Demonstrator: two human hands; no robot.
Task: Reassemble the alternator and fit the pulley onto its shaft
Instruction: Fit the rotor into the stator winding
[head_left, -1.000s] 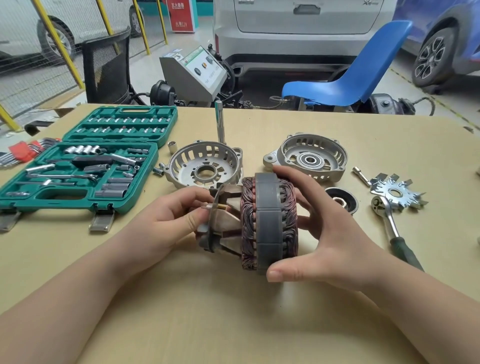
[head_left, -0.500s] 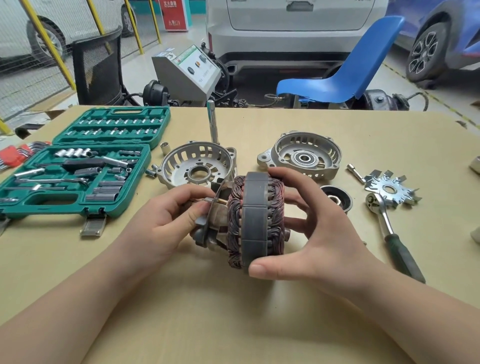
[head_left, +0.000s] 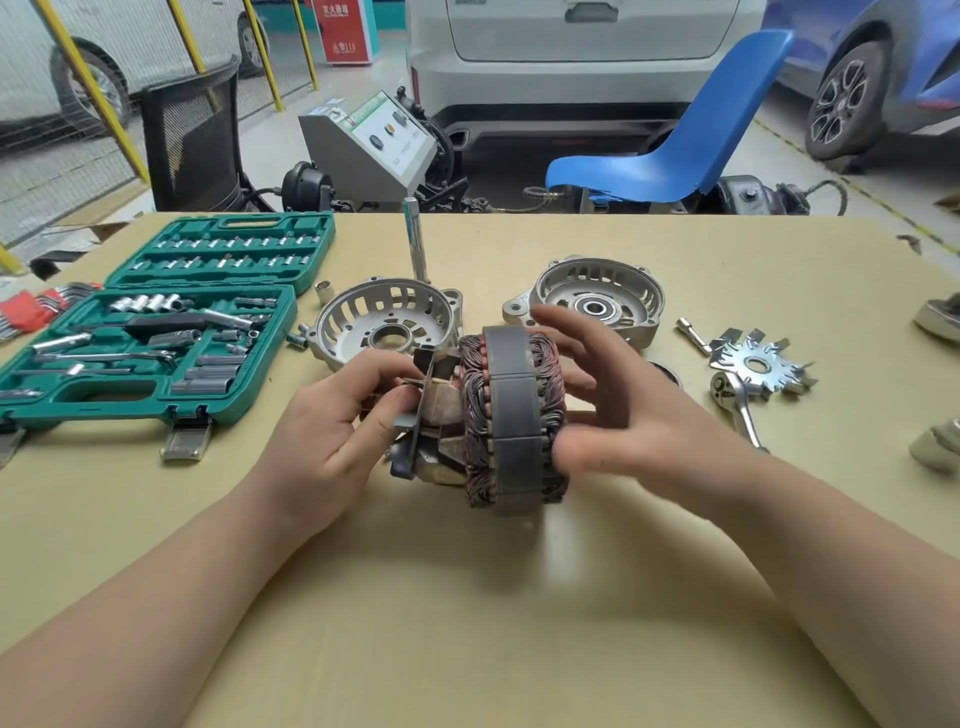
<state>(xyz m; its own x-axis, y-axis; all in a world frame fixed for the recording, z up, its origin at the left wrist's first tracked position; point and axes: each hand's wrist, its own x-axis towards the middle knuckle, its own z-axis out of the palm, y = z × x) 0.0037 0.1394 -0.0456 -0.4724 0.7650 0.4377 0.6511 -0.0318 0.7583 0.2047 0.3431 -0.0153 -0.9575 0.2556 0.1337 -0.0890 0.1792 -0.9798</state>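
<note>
Two hands: both are kept at the wound ring (head_left: 511, 415), the landmark for every place below.
Wound ring: it is stood on edge on the surface (head_left: 467, 597), so that its bore is left reachable from either side.
Rotor (head_left: 434, 415): it is lodged partway in the ring's left face and is gripped by the left hand (head_left: 337, 431), fingers curled round its left end, probably so it can be steadied or pushed home.
Right hand (head_left: 618, 415): it is held wide, fingers spread beside the ring's right face; contact cannot be told because of blur.
Two housing halves: one (head_left: 387, 332) is laid behind-left of the ring, the other (head_left: 597, 301) behind-right, open side up, presumably ready for closing over it.
Pulley (head_left: 667, 371): it is lain just right of the ring, mostly hidden behind the right hand, not yet fitted.
Ratchet (head_left: 737, 405): it is kept further right, within reach.
</note>
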